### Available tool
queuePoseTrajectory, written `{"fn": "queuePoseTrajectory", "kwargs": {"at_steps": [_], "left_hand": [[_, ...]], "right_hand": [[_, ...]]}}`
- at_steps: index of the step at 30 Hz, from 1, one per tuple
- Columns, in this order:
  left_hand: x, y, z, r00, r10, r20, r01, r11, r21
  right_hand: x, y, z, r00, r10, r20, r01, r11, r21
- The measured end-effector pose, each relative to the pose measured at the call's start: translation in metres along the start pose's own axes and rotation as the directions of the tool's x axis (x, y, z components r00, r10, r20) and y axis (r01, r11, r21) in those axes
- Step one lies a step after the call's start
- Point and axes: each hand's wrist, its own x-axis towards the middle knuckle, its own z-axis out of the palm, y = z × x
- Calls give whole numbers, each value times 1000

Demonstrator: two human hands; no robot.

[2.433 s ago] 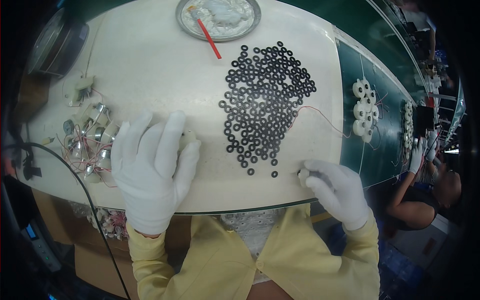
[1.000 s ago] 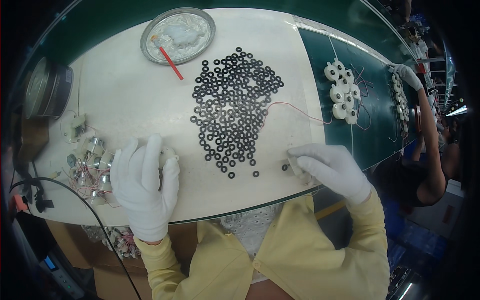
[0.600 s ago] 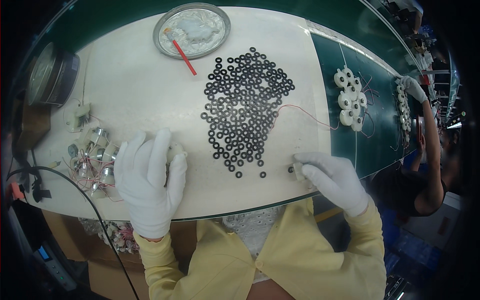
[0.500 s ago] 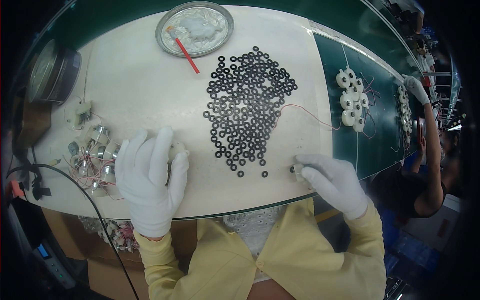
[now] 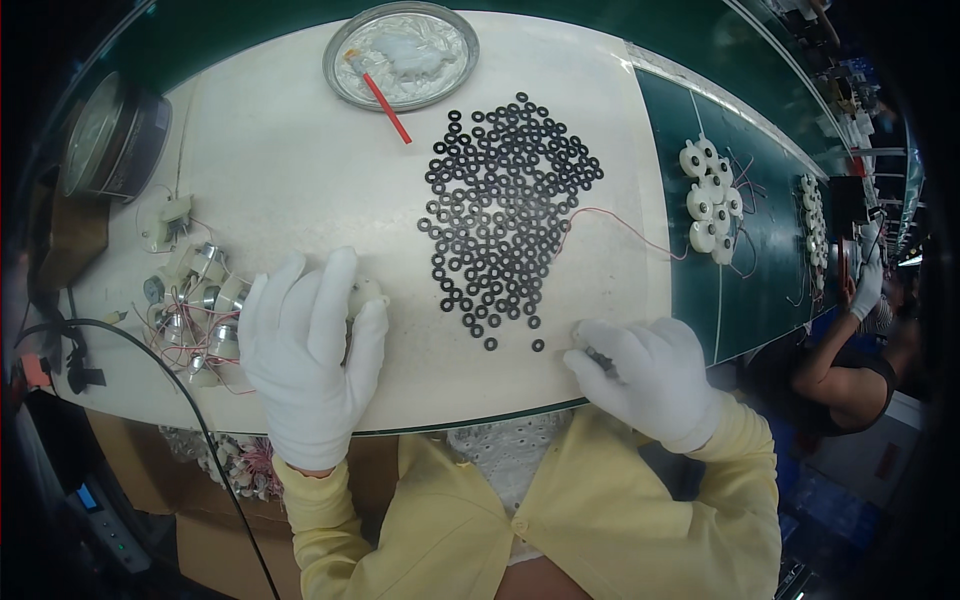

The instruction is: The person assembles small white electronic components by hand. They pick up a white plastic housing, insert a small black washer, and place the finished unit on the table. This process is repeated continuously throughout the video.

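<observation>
My left hand, in a white glove, rests on the table beside the motor pile. Its thumb and fingers curl round a white plastic motor part, which they partly hide. Toward the table's front edge, my right hand is gloved too. Its thumb and fingertips are pinched together, and a dark grey patch shows between them; what it is I cannot make out. Many black rubber rings lie spread flat between the hands and beyond them. Small motors with white plastic and red wires are heaped left of my left hand.
A round metal dish of whitish paste, with a red stick in it, stands at the back. White round units with black centres sit on the green surface at right. A black cable arches at left. Another person works far right.
My right hand has turned and closed its fingers; the white part that showed at its fingertips is no longer visible. My left hand stays about where it was. The other person's arm has lowered.
</observation>
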Motion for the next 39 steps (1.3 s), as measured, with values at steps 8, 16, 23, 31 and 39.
{"fn": "queuePoseTrajectory", "kwargs": {"at_steps": [8, 16, 23, 31, 39], "left_hand": [[0, 0, -1, 1000, -3, 12, 3, 1000, -13], [-2, -1, 1, 1000, -1, -8, 1, 1000, -22], [0, 1, 0, 1000, -1, -9, 1, 1000, -17], [-2, 0, 0, 1000, 3, 12, -3, 1000, -12], [0, 0, 0, 1000, 1, 7, -1, 1000, -15]], "right_hand": [[-7, 3, 2, 1000, 25, -5, -25, 998, 57], [-6, 26, 7, 955, 288, 65, -292, 884, 365], [-37, 57, -10, 886, 456, -81, -456, 890, 16], [-33, 35, -37, 926, 345, -151, -341, 939, 54], [-32, 36, -22, 956, 294, -6, -282, 922, 266]]}}
